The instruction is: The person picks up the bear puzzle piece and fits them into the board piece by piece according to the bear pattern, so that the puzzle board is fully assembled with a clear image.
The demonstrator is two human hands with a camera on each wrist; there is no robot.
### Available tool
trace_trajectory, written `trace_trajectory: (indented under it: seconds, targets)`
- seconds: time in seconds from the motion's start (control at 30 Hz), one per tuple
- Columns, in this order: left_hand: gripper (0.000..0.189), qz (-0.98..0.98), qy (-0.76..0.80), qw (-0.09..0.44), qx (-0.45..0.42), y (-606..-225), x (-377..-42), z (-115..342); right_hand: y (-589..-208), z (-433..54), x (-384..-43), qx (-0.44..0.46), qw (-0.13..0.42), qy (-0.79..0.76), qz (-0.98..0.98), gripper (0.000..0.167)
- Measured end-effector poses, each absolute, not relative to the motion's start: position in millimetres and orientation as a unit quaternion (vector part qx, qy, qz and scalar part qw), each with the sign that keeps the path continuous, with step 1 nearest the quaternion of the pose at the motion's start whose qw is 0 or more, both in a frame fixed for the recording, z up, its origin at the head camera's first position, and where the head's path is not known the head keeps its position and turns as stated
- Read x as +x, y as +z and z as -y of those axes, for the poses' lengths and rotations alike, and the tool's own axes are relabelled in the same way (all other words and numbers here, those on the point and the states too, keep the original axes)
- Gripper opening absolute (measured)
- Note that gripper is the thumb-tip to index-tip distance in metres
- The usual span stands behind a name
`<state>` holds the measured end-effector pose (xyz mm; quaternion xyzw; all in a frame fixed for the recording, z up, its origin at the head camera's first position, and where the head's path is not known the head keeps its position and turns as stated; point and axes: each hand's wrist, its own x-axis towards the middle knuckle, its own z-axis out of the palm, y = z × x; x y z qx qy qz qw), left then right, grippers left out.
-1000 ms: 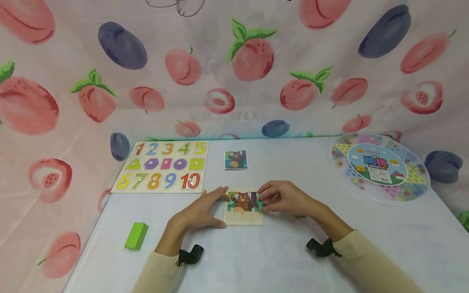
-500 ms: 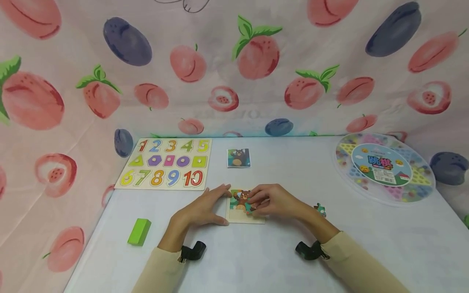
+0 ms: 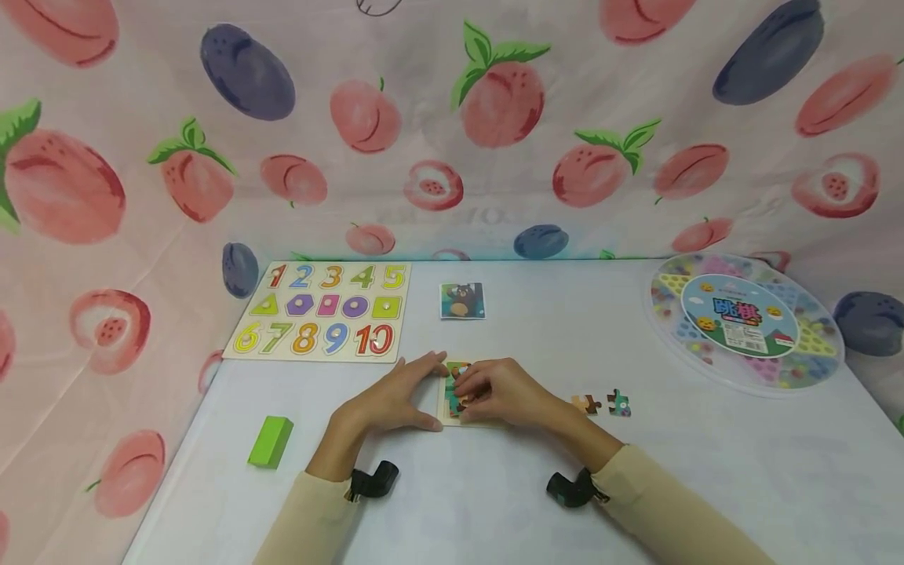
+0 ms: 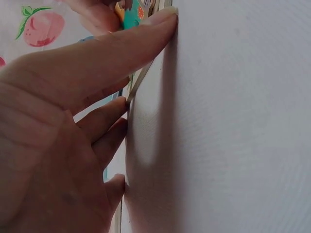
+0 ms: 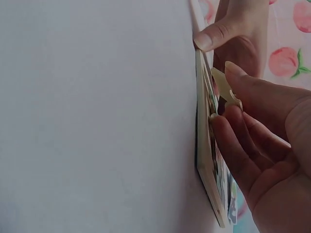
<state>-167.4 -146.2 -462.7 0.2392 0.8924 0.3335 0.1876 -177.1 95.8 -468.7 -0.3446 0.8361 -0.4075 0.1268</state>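
A small wooden puzzle board (image 3: 441,404) with a bear picture lies at the table's middle, largely covered by hands. My left hand (image 3: 388,396) touches its left side, thumb at the near corner and fingertips at the far one; in the left wrist view the fingers are fairly straight. My right hand (image 3: 510,392) is over the board, pinching a puzzle piece (image 5: 223,87) between thumb and fingers. That piece is tilted above the board; its printed face is hidden in the right wrist view. Two loose pieces, a brown one (image 3: 585,404) and a teal one (image 3: 619,402), lie right of the board.
A number and shape board (image 3: 321,311) lies at the back left. Behind the puzzle is a square bear picture card (image 3: 462,301). A green block (image 3: 271,442) sits at left, and a round Chinese checkers set (image 3: 745,320) at the back right.
My right hand has moved left across the board with the puzzle piece, uncovering the loose pieces at right. My left hand stays at the board's left side. The head view has shifted slightly.
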Motion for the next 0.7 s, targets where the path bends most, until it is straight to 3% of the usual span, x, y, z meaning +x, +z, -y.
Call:
trace_trajectory:
  seconds: [0.7]
  targets:
    - [0.072,-0.894,0.331,0.19,0.236,-460.5,-167.2,146.6,-470.3,-81.2,-173.3,-0.322,0.109,-0.354,-0.871,0.024]
